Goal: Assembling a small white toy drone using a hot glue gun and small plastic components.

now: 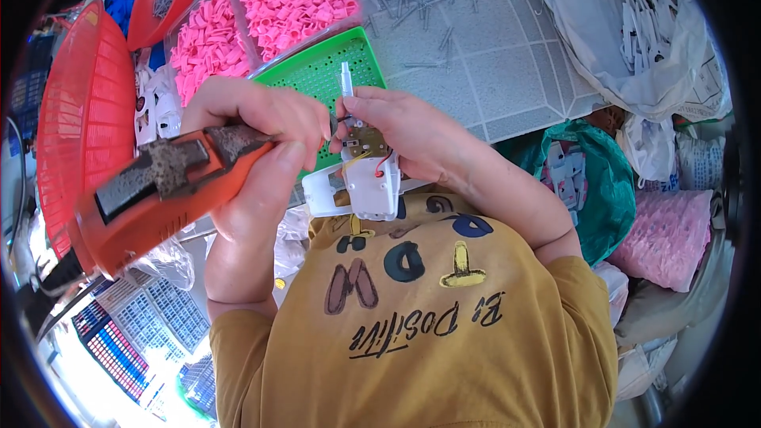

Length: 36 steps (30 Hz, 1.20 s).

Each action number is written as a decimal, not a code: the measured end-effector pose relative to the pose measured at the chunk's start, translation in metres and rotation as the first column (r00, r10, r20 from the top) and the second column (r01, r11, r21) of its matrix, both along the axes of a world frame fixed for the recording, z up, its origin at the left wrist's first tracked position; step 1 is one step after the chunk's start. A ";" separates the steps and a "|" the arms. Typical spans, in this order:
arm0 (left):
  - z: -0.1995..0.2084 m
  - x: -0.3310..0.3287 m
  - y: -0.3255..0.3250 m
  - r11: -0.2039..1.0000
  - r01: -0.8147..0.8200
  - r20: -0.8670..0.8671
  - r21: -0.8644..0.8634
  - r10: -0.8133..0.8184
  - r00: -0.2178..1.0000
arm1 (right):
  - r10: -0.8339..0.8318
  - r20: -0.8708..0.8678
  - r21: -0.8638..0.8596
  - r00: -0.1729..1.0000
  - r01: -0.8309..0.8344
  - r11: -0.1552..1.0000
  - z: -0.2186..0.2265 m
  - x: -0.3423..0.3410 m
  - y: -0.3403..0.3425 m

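Note:
My left hand (265, 123) is wrapped round the front of an orange and dark grey power screwdriver (158, 202), which slants up from the lower left. Its tip points at a white plastic housing (374, 190) in front of my chest. Inside that opened housing sit a small circuit board (365, 143) and thin red and yellow wires. A slim white stem (346, 79) sticks up from its far end. My right hand (400, 127) grips the housing from the right, thumb near the stem. Fingers hide the exact spot where the tip meets the part.
Beyond my hands lies a green perforated tray (369, 59), beside clear bins of pink plastic pieces (297, 0). Loose thin metal pins (424, 0) lie scattered on the grey tabletop (507, 55). A red basket (87, 127) stands left; a teal bag (606, 190) of parts hangs right.

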State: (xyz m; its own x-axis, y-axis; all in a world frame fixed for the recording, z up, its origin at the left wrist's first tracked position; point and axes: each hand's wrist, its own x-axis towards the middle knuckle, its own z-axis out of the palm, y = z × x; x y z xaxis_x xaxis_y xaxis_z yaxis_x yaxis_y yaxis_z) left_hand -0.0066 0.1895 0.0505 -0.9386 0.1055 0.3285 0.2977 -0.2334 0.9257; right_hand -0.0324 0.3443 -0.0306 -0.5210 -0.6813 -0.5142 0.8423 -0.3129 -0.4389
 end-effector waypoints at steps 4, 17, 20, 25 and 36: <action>-0.001 0.001 0.000 1.000 0.000 -0.011 0.008 0.000 1.000 | -0.003 -0.042 0.004 0.999 0.004 1.000 -0.003 0.002 -0.001; 0.005 -0.010 -0.041 0.937 0.349 -0.247 0.027 -0.332 0.911 | -0.192 0.066 -0.160 0.979 0.200 0.967 0.015 -0.009 0.058; -0.010 -0.028 -0.055 0.801 0.598 -0.225 0.025 -0.578 0.785 | -0.295 -0.043 -0.353 0.954 0.262 0.898 0.008 -0.009 0.085; -0.014 -0.027 -0.049 0.589 0.788 0.043 0.179 -0.805 0.592 | -0.395 -0.145 -0.386 0.907 0.316 0.867 0.014 -0.009 0.107; 0.001 -0.050 0.052 0.561 -0.218 -0.355 -0.799 -0.147 0.923 | -0.588 -0.072 -0.269 0.806 0.552 0.789 0.020 -0.017 0.102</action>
